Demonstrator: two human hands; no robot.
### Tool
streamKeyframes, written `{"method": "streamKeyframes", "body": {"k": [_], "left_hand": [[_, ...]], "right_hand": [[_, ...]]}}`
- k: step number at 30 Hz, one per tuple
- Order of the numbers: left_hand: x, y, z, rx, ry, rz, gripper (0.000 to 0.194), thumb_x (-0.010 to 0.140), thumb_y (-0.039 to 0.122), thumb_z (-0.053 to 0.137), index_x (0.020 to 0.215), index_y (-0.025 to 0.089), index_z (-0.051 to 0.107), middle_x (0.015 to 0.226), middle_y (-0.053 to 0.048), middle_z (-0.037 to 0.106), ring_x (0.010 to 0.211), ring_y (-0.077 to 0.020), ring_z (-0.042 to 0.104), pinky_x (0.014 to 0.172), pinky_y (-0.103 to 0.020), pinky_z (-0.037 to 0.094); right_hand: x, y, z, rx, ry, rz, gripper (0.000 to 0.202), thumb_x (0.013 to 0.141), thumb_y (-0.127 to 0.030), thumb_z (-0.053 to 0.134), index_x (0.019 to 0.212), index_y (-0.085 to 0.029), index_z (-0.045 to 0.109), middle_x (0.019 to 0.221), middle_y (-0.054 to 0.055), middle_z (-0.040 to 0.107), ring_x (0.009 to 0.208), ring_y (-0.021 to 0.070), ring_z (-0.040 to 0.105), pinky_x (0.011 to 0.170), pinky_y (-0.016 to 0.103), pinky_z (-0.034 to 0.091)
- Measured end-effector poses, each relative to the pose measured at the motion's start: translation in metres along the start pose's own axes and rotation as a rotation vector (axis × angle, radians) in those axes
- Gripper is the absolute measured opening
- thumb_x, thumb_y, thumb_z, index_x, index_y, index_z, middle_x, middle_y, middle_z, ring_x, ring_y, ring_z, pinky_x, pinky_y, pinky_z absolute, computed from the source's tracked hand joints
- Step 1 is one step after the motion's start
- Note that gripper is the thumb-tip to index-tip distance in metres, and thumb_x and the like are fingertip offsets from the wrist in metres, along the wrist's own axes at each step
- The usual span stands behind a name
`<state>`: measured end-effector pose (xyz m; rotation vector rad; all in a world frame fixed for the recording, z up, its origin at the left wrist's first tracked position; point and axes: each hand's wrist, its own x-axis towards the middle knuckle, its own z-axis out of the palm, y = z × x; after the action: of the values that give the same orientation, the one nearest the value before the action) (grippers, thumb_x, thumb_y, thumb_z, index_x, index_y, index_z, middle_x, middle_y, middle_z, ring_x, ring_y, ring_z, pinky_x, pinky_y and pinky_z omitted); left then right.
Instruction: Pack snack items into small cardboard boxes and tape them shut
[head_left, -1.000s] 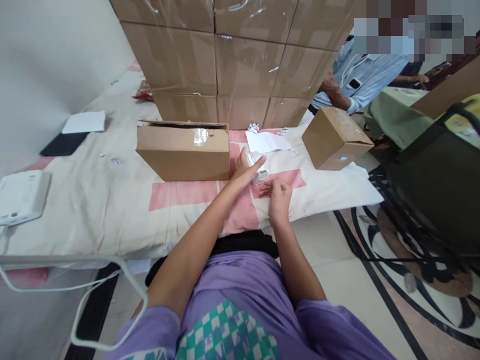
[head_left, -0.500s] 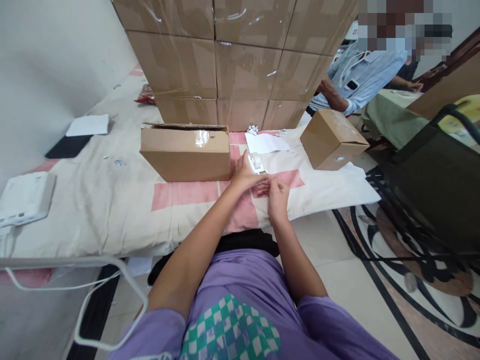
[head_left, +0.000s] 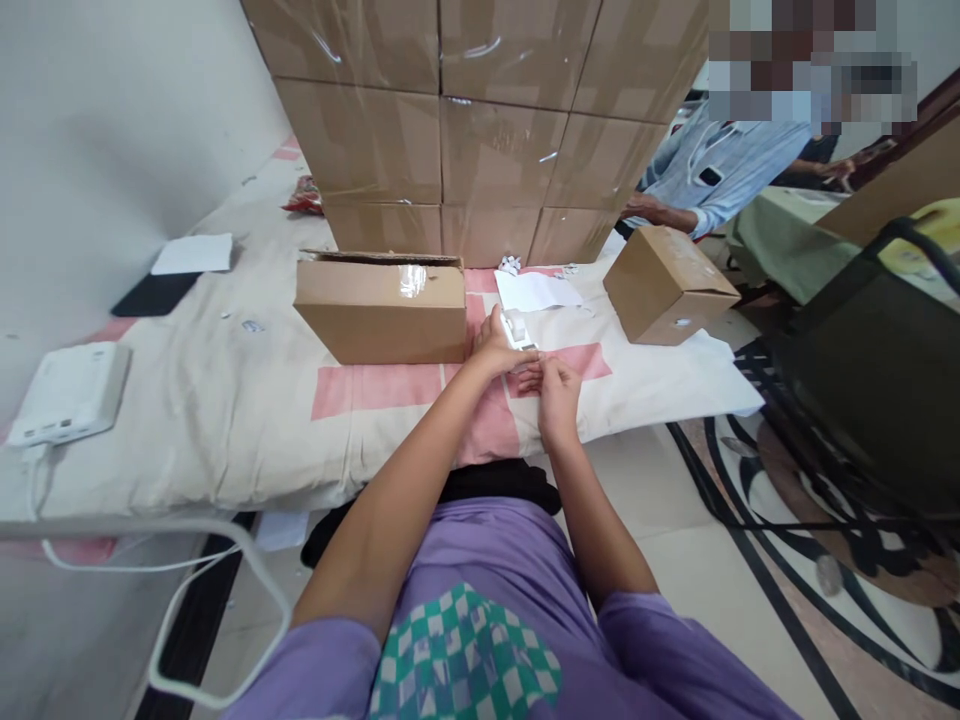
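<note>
My left hand (head_left: 496,350) is wrapped round a small white tape dispenser (head_left: 517,328) with a pale roll in it, just above the cloth-covered table. Right beside it, my right hand (head_left: 558,395) pinches thumb and forefinger together at the dispenser's near end. What sits in that pinch is too small to make out. Left of my hands lies a brown cardboard box (head_left: 390,310) with its top flap slightly raised and a shiny strip of clear tape on it. A white paper sheet (head_left: 538,291) lies just beyond the dispenser.
A wall of stacked, taped cartons (head_left: 502,150) rises behind. A smaller cardboard box (head_left: 664,290) stands at the right, near a co-worker's arm (head_left: 660,212). Far left are a white device (head_left: 71,392) with a cable and a black flat item (head_left: 154,294). A dark chair (head_left: 862,390) stands right.
The view has shifted slightly, so the scene sits a little lower and further right. My hands keep nearly the same pose at the dispenser. The co-worker's hand has lowered towards the small box.
</note>
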<state>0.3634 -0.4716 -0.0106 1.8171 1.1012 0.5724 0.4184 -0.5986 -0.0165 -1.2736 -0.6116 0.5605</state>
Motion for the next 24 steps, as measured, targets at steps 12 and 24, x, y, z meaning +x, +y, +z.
{"method": "streamKeyframes", "body": {"k": [12,24], "left_hand": [[-0.0015,-0.0018,0.0028,-0.049,0.026,0.011,0.143,0.047,0.041,0.097,0.164,0.025,0.016,0.170,-0.020,0.021,0.158,-0.0411,0.018,0.127,-0.048,0.020],[-0.0077,-0.0002,0.0015,-0.027,0.054,0.041,0.140,0.052,0.037,0.095,0.165,0.025,0.013,0.163,-0.022,0.029,0.155,-0.0406,0.026,0.124,-0.049,0.027]], "right_hand": [[0.0013,0.0015,-0.0001,0.010,-0.003,0.012,0.031,0.087,-0.043,0.064,0.069,-0.018,0.065,0.058,0.001,0.069,0.042,0.0115,0.057,0.044,0.024,0.052],[0.0034,0.0042,0.0000,0.026,-0.014,0.012,0.030,0.087,-0.042,0.064,0.070,-0.018,0.066,0.058,0.001,0.069,0.043,0.0130,0.061,0.044,0.024,0.054]]}}
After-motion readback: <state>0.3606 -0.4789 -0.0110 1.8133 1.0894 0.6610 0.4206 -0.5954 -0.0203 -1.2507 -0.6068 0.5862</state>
